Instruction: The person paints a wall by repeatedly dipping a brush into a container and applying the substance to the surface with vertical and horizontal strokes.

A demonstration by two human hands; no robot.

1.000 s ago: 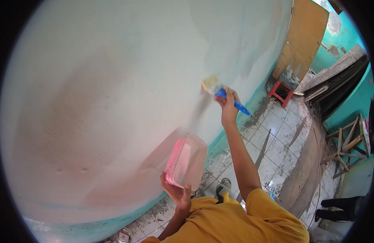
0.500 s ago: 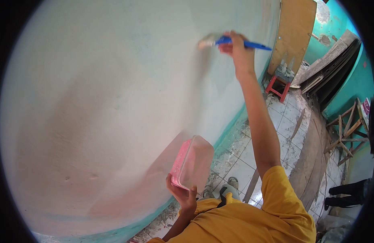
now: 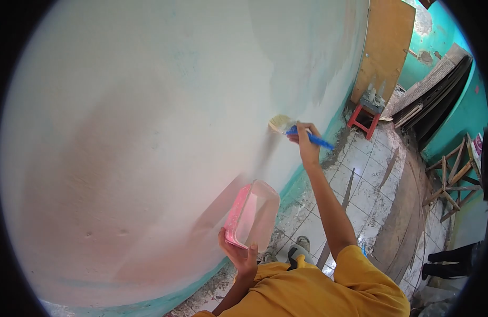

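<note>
My right hand (image 3: 307,138) is closed round the blue handle of a paintbrush (image 3: 280,123), its pale bristles against the whitish wall (image 3: 164,105). Lower down, my left hand (image 3: 243,255) holds a pink plastic tub (image 3: 239,213) by its bottom end, thumb on one side and fingers on the other. The tub is tilted, with its open side facing up and right, close to the wall. Pale material coats part of its inside. Darker, greenish patches show on the wall above the brush.
A red stool (image 3: 364,120) with items on top stands near a wooden board (image 3: 384,53). Dark panels (image 3: 436,98) lean at the right, above a wooden trestle (image 3: 455,174). Dark-clothed legs (image 3: 452,261) of another person show lower right. Debris covers the tiled floor (image 3: 360,158).
My right hand and the brush have moved down along the wall, and the brush now points more up and left. My left hand and the tub have hardly moved.
</note>
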